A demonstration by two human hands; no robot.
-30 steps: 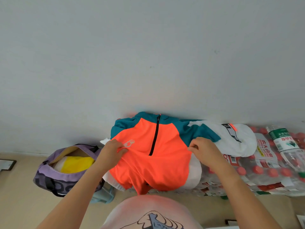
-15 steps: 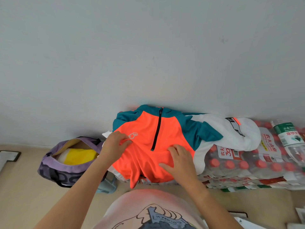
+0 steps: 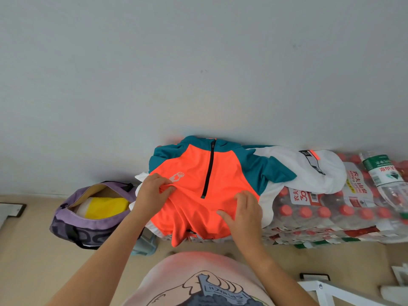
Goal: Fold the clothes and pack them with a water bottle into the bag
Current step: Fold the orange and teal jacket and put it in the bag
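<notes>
The left hand [image 3: 152,193] pinches a bunch of the orange jersey [image 3: 198,195] near its logo; the right hand [image 3: 242,214] presses flat, fingers spread. The jersey lies draped over stacked water-bottle packs [image 3: 331,217] (thin, slippery fabric, probably), so hold seams or hem. The purple bag [image 3: 72,226] waits open, leftward.

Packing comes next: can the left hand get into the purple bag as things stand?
Probably yes. The purple bag lies unzipped beside the left hand, nothing between them, but that hand pinches the orange jacket and must let go first.
</notes>
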